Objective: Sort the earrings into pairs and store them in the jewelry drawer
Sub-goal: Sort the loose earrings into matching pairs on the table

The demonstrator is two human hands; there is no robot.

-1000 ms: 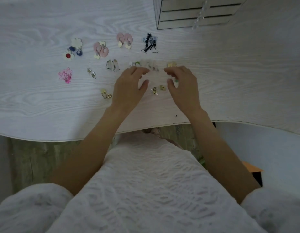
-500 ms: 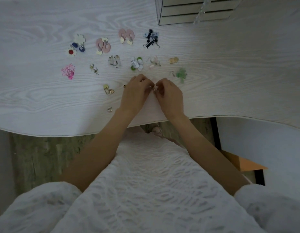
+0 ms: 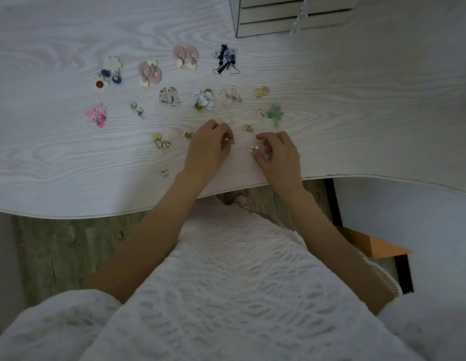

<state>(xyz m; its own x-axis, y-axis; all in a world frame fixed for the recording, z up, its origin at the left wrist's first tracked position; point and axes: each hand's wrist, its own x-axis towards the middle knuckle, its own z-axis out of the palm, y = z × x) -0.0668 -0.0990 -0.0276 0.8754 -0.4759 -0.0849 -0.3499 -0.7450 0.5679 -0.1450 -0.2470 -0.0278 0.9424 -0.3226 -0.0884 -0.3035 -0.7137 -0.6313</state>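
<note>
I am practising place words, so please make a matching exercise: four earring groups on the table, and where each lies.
Things:
1. black earrings
2. green earring
3. bright pink earrings
4. small earring

Places:
A. far left
B. nearest the table edge, left of the left hand
C. near the drawer box
D. beyond the right hand

Pairs: 1-C, 2-D, 3-A, 4-B

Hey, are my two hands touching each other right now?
Apart. The head view shows bare tabletop between the left hand and the right hand, each with a small gold earring at its fingers.
</note>
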